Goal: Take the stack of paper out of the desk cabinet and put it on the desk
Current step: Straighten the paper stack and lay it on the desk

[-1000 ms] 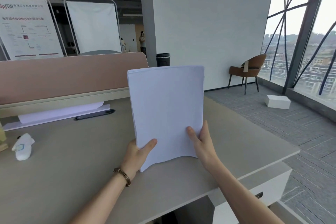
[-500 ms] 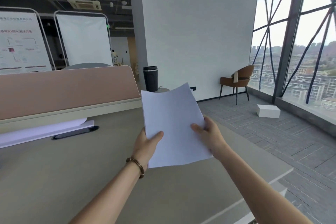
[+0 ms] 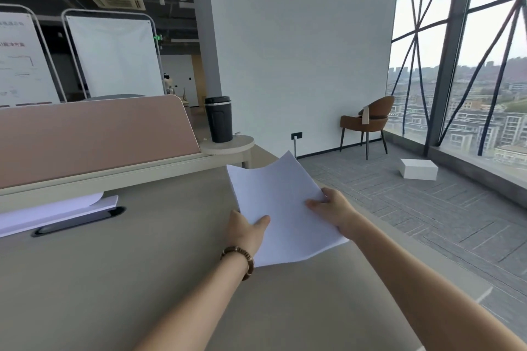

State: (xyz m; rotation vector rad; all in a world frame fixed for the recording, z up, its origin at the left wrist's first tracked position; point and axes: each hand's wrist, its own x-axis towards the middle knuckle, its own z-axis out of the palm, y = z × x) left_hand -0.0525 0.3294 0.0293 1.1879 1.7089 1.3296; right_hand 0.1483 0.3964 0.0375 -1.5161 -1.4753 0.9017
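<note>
A white stack of paper [image 3: 281,202] is held low over the beige desk [image 3: 119,279], tilted back and nearly flat, near the desk's right side. My left hand [image 3: 246,232], with a brown bead bracelet on the wrist, grips its left lower edge, thumb on top. My right hand [image 3: 332,209] grips its right edge, thumb on top. The far edge of the paper curls upward. The desk cabinet is out of view.
A pink divider panel [image 3: 91,137] runs along the desk's back. More white paper [image 3: 51,212] and a dark cable slot [image 3: 77,221] lie at the back left. A dark cup [image 3: 219,119] stands on a round shelf. Beyond the desk's right edge are carpet, a brown chair [image 3: 368,120], a white box [image 3: 417,169].
The paper went from upright before me to tilted back and lowered toward the desk, farther forward and right. Both hands kept their grip. My view lifted and turned right.
</note>
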